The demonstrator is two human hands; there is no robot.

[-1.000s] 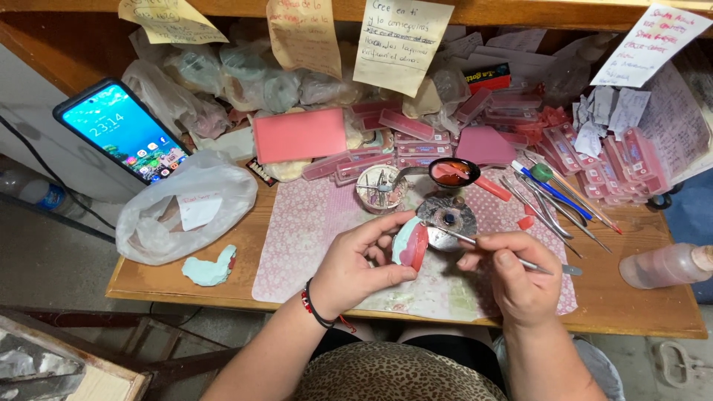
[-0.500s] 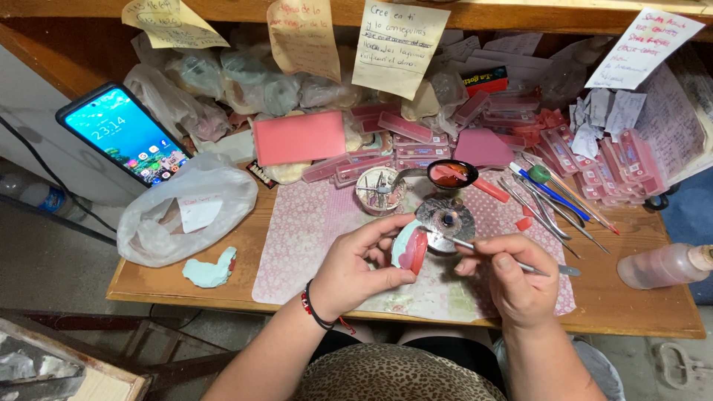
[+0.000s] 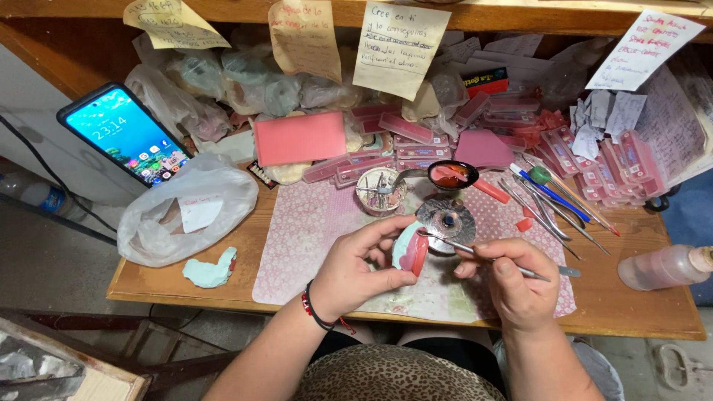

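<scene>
- A smartphone [image 3: 126,137] with a lit screen leans at the far left, behind the desk [image 3: 653,308].
- A white plastic bag [image 3: 189,208] lies on the desk left of the patterned mat [image 3: 312,230]; a pale green plaster piece [image 3: 210,269] rests just in front of the bag.
- A pink flat box [image 3: 299,138] stands behind the mat, below hanging paper notes [image 3: 397,44].
- The left hand [image 3: 356,271] is curled closed around a dental model [image 3: 410,249], pale green with a pink wax rim, gripping it between thumb and fingers above the front centre of the mat.
- A small metal cup [image 3: 380,191] holding instruments sits behind the model; a round burner [image 3: 445,220] sits just right of it, with a dark bowl of red wax [image 3: 452,175] behind.
- The right hand [image 3: 516,278] is closed in a pen grip on a thin metal instrument [image 3: 475,252]; the tip touches the model's rim.
- Loose tools [image 3: 553,197] lie fanned on the mat's right part.
- A translucent squeeze bottle [image 3: 665,267] lies at the far right of the desk.
</scene>
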